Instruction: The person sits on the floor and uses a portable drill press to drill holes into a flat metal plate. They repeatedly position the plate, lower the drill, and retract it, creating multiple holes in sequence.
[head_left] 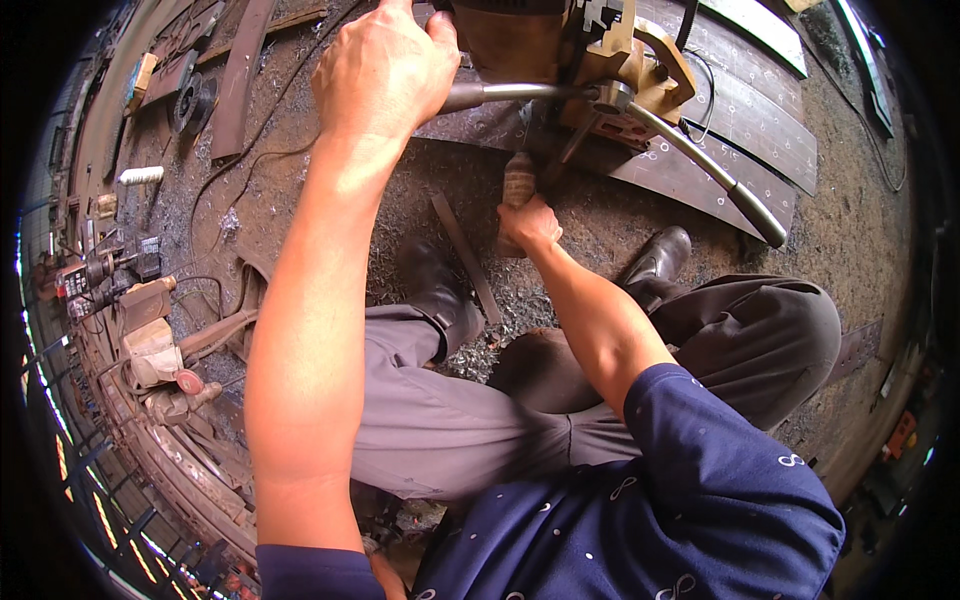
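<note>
A yellow-brown drill press [630,80] with long metal feed levers stands at the top, over dark steel plates. My left hand [385,75] is closed at the dark grip of one feed lever [490,93], left of the machine; its fingertips are hidden beyond the upper edge. My right hand [530,222] is wrapped round a grimy brown squeeze bottle [518,178], its narrow end pointing up toward the plate edge below the drill. Another feed lever [735,190] slants down to the right, with neither hand on it.
Flat steel plates [755,120] with chalk marks lie under and right of the drill. A narrow metal strip [463,245] lies between my boots among metal shavings. Cables [215,180] cross the ground at left, near a white bottle [141,175] and several tools.
</note>
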